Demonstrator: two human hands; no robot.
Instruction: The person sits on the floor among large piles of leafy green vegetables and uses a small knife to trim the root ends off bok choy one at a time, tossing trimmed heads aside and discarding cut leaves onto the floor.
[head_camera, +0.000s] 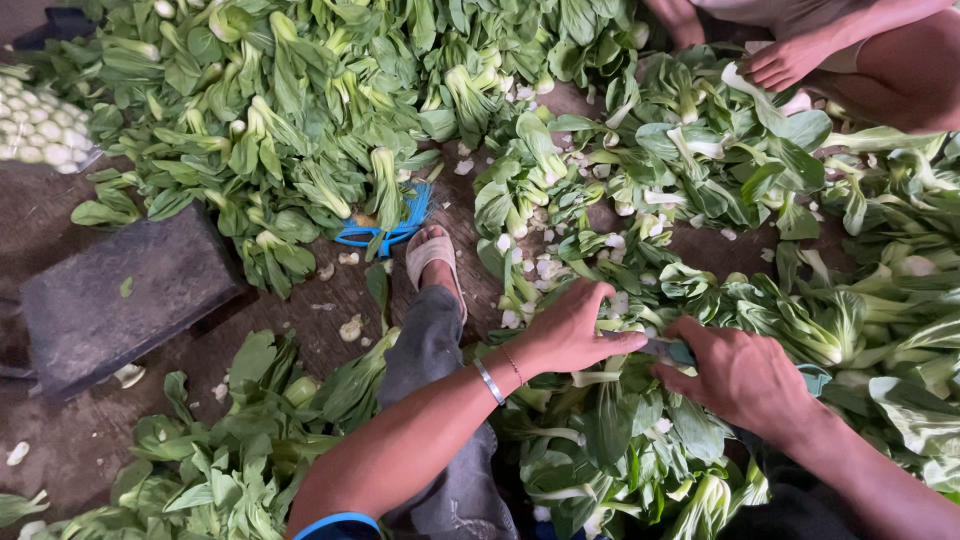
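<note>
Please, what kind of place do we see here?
Probably a vegetable sorting or trimming area, perhaps at a market or farm. Heaps of leafy greens cover the bare floor, cut scraps lie about, and another person's hand works nearby.

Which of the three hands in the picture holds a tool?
The right hand: it grips a teal-handled tool. The left hand and the co-worker's hand hold none.

Bok choy heaps (300, 110) surround the sandalled foot (432, 258) (dark block (125, 295) left).
</note>
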